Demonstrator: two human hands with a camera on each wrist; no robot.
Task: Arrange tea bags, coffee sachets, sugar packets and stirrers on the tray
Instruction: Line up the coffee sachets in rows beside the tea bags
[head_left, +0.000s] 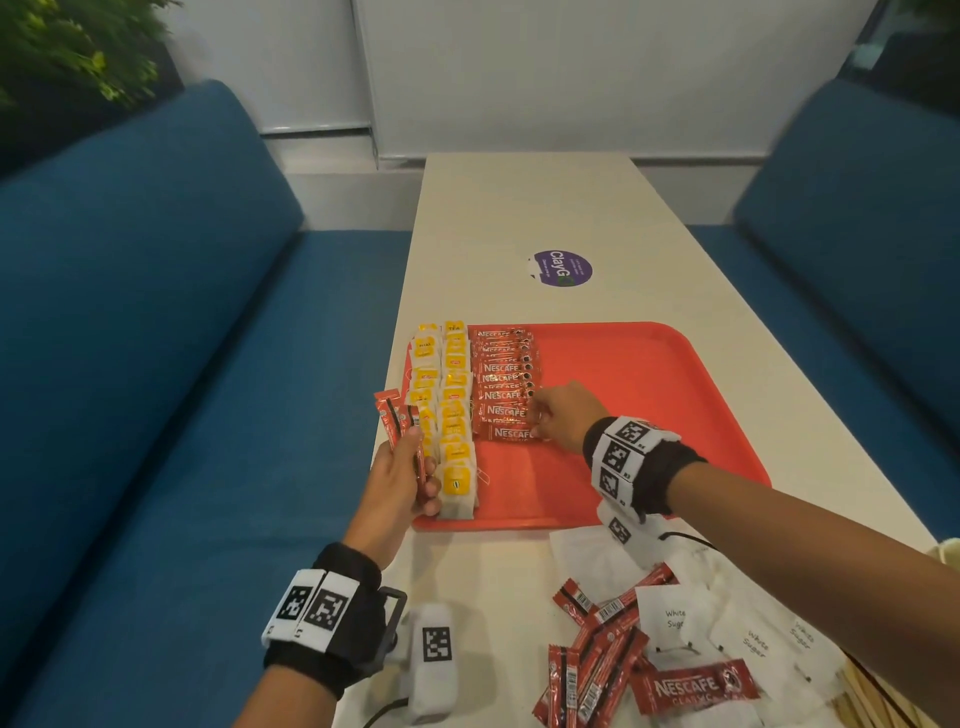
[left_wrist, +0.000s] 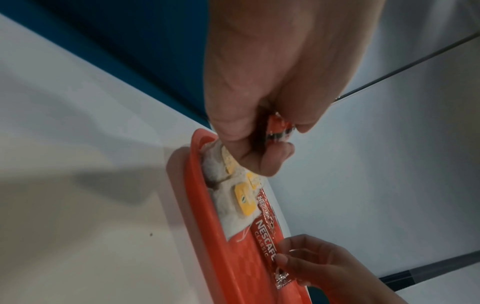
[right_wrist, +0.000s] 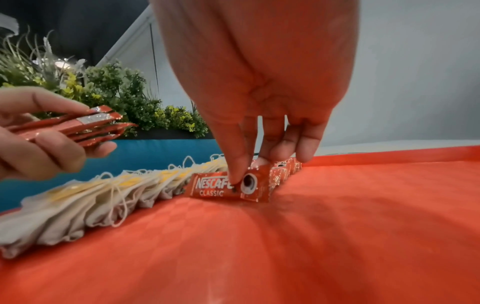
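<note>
Head view, R hand (head_left: 558, 415) fingers pinching "Nescafé Classic" sachet (right_wrist: 228, 188) on tray (head_left: 649, 374), L hand (head_left: 400, 483) gripping sachet bundle (head_left: 400, 431).

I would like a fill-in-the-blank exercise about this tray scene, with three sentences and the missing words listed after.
1. The left hand holds a bundle of spare coffee sachets, and the right hand sets one sachet at the near end of the ____ row.
2. The tea bags lie in two rows along the tray's ____ side.
3. The white sugar packets lie on the ____, not on the tray.

Missing words: coffee sachet; left; table
</note>
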